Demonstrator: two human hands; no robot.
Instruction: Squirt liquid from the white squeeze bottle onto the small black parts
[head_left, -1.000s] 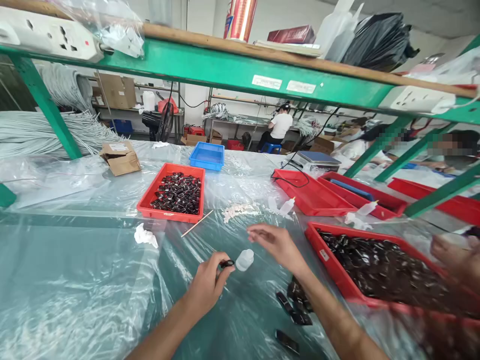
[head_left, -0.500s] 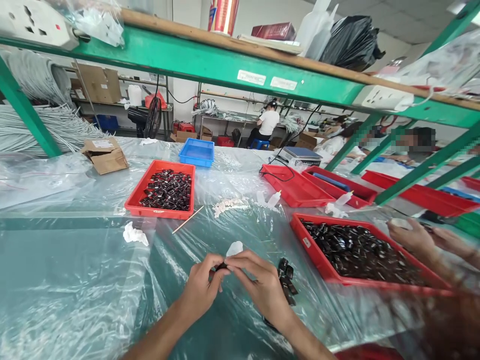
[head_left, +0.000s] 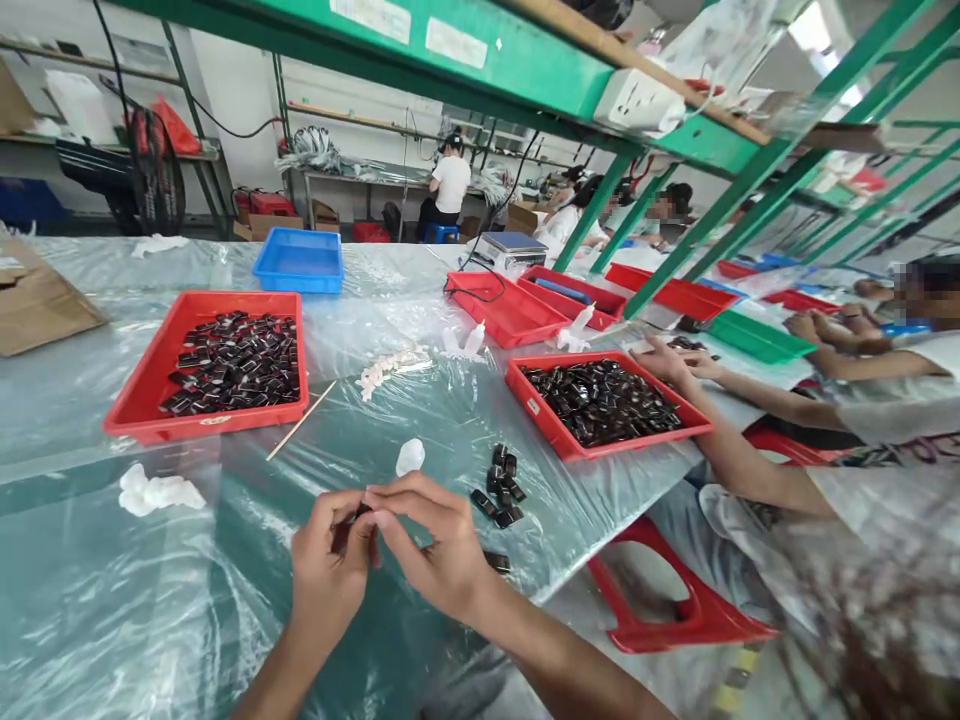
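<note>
A small dark piece [head_left: 358,517], pinched between both hands, just above the bench [head_left: 90,600]. Left hand [head_left: 328,562] curled round it, fingers [head_left: 337,510] pressed on its near side. Right hand [head_left: 433,545] meeting it from the other side, fingertips [head_left: 379,495] squeezed on the same piece, likely so that both hands can work on one tiny thing close to the eyes. Too small and too hidden to tell its shape. Just past the hands, a small white bottle [head_left: 410,456] lying on the clear plastic sheet, near enough to grab fast. Beside it to the right, a little heap of dark pieces [head_left: 501,487], kept close, probably as the ones in turn. One more dark piece [head_left: 497,561] by the right wrist. Farther left, a crumpled white wad [head_left: 157,492] and a thin wooden stick [head_left: 301,420] next to a red tray [head_left: 135,395] full of dark pieces. Behind that, a blue tray [head_left: 300,262]. To the right, another red tray [head_left: 547,425] heaped with the same dark pieces, with another person's hand [head_left: 667,362] at its far corner. More red trays [head_left: 502,310] beyond, small white bits [head_left: 386,368] strewn between, and a green shelf frame [head_left: 480,60] overhead.
</note>
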